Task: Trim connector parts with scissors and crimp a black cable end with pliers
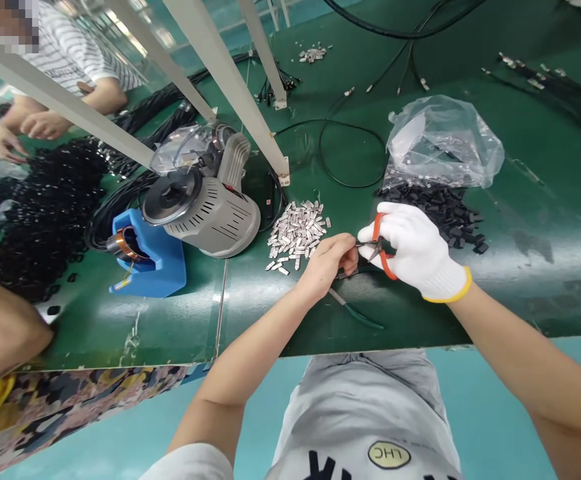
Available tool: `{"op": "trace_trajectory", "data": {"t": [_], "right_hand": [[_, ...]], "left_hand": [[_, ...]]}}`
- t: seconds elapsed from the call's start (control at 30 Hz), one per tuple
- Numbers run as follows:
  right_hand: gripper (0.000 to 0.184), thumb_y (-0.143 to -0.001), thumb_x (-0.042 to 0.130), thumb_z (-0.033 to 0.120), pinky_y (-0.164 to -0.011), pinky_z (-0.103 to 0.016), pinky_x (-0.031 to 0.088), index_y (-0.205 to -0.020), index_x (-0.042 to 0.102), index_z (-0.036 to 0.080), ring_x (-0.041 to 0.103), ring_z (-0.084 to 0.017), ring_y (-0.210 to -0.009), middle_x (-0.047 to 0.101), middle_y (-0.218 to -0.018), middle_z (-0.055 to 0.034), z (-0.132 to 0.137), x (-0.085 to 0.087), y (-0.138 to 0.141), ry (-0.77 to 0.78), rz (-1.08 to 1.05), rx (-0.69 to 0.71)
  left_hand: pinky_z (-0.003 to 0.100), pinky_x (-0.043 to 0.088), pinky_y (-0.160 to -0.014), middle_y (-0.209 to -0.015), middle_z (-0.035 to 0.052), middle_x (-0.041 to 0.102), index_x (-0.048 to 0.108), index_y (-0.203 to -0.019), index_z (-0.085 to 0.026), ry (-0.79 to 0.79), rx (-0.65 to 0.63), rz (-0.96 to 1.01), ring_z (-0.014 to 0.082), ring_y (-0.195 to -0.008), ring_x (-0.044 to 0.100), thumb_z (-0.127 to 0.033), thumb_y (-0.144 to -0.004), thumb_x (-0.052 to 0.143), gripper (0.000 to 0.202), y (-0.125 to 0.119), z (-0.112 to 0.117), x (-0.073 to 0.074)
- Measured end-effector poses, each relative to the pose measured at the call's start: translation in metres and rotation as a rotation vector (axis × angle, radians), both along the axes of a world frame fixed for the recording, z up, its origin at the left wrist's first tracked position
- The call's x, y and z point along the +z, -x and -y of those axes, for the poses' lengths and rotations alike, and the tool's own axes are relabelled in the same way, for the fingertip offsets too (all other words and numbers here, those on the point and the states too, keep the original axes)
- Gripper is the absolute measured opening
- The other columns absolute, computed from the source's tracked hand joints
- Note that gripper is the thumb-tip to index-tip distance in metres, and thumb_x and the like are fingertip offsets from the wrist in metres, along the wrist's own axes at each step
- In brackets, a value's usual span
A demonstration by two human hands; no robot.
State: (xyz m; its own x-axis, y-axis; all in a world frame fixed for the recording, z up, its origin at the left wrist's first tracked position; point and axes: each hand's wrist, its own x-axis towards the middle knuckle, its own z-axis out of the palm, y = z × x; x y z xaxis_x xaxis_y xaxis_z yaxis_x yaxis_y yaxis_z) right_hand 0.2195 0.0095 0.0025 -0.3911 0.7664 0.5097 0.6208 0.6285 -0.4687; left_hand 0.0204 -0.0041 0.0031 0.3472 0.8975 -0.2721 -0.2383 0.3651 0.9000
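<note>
My left hand point(328, 263), bare, is closed in a pinch over the table. Its fingertips hold a thin dark piece that looks like a cable end, mostly hidden by the fingers. My right hand point(410, 247) wears a white glove with a yellow cuff and grips small pliers point(387, 264) with orange handles. The pliers' dark jaws point left and meet my left fingertips. Left of my left hand lies a pile of silver metal connector shells point(298, 227). Behind my right hand are many small black plastic pieces point(458, 217).
A clear plastic bag point(445, 143) stands behind the black pieces. A green-handled tool point(363, 317) lies near the front edge. Left are a grey machine point(215, 217), a blue tape dispenser point(170, 267) and white posts point(230, 80). Black cables point(545, 87) lie farther back. Other people's hands point(40, 127) are at left.
</note>
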Motion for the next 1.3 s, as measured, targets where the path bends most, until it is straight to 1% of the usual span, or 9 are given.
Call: {"op": "trace_trajectory", "data": {"t": [0.07,0.13,0.23,0.37,0.57,0.8,1.0,1.13,1.3], "right_hand": [[0.021,-0.089,0.07,0.037,-0.104,-0.04,0.049,-0.106,0.074,0.024,0.067,-0.026,-0.117,0.077,-0.108,-0.0038,0.0,0.002,0.0,0.056,-0.056,-0.016],[0.025,-0.089,0.072,0.044,-0.092,-0.037,0.051,-0.102,0.072,0.023,0.069,-0.024,-0.1,0.075,-0.103,-0.0044,0.0,0.008,-0.001,0.132,-0.053,-0.06],[0.034,-0.088,0.07,0.055,-0.076,-0.035,0.044,-0.089,0.067,0.022,0.063,-0.021,-0.078,0.07,-0.083,-0.0041,-0.001,0.014,0.0,0.198,0.15,-0.118],[0.046,-0.09,0.062,0.065,-0.068,-0.034,0.031,-0.079,0.061,0.021,0.05,-0.019,-0.065,0.058,-0.068,-0.0036,0.004,0.011,0.005,0.138,0.467,-0.154],[0.044,-0.093,0.056,0.06,-0.068,-0.035,0.026,-0.074,0.056,0.021,0.045,-0.02,-0.064,0.052,-0.064,-0.0049,0.011,0.003,0.012,0.053,0.637,-0.181],[0.045,-0.093,0.055,0.062,-0.069,-0.035,0.025,-0.075,0.057,0.021,0.046,-0.02,-0.066,0.054,-0.066,-0.006,0.01,0.003,0.011,0.087,0.628,-0.172],[0.044,-0.096,0.052,0.059,-0.069,-0.036,0.024,-0.075,0.058,0.021,0.043,-0.021,-0.066,0.051,-0.065,-0.0057,0.011,0.001,0.007,0.031,0.64,-0.121],[0.043,-0.097,0.051,0.056,-0.069,-0.037,0.021,-0.075,0.06,0.02,0.043,-0.021,-0.067,0.05,-0.064,-0.0065,0.012,-0.001,0.006,0.071,0.658,-0.113],[0.047,-0.097,0.05,0.059,-0.069,-0.037,0.018,-0.074,0.06,0.02,0.043,-0.021,-0.068,0.052,-0.064,-0.0077,0.014,-0.001,0.004,0.118,0.68,-0.117]], "left_hand": [[0.026,0.032,-0.053,-0.056,-0.0042,0.042,0.051,-0.065,-0.018,0.007,0.034,-0.011,0.0085,-0.051,0.042,-0.034,-0.094,0.061,0.035,0.004,0.003,0.0],[0.026,0.031,-0.052,-0.054,-0.0044,0.041,0.05,-0.064,-0.019,-0.007,0.083,-0.016,0.0087,-0.05,0.041,-0.034,-0.094,0.061,0.035,0.008,0.004,0.001],[0.027,0.031,-0.052,-0.053,-0.0043,0.04,0.05,-0.063,-0.019,0.001,0.137,0.0,0.0087,-0.05,0.041,-0.034,-0.093,0.061,0.036,0.014,0.003,0.003],[0.027,0.034,-0.053,-0.057,-0.0023,0.046,0.053,-0.064,-0.019,0.042,0.154,0.008,0.0092,-0.051,0.043,-0.035,-0.093,0.062,0.035,0.017,0.003,0.004],[0.029,0.038,-0.056,-0.057,-0.0008,0.05,0.055,-0.064,-0.02,0.073,0.141,-0.022,0.0109,-0.054,0.047,-0.038,-0.096,0.059,0.038,0.013,0.007,0.005],[0.029,0.035,-0.055,-0.054,-0.0016,0.047,0.051,-0.061,-0.02,0.041,0.155,-0.074,0.0105,-0.052,0.045,-0.037,-0.095,0.06,0.039,0.013,0.007,0.003],[0.028,0.032,-0.052,-0.05,-0.0027,0.042,0.045,-0.058,-0.02,0.06,0.141,-0.096,0.0091,-0.048,0.041,-0.032,-0.094,0.059,0.04,0.015,0.006,0.003],[0.028,0.032,-0.051,-0.05,-0.0035,0.038,0.043,-0.057,-0.021,0.073,0.119,-0.135,0.0087,-0.047,0.039,-0.034,-0.094,0.059,0.042,0.015,0.005,0.002],[0.027,0.029,-0.05,-0.05,-0.0037,0.036,0.04,-0.057,-0.02,0.073,0.101,-0.138,0.0078,-0.047,0.036,-0.031,-0.092,0.059,0.042,0.014,0.005,-0.001]]}}
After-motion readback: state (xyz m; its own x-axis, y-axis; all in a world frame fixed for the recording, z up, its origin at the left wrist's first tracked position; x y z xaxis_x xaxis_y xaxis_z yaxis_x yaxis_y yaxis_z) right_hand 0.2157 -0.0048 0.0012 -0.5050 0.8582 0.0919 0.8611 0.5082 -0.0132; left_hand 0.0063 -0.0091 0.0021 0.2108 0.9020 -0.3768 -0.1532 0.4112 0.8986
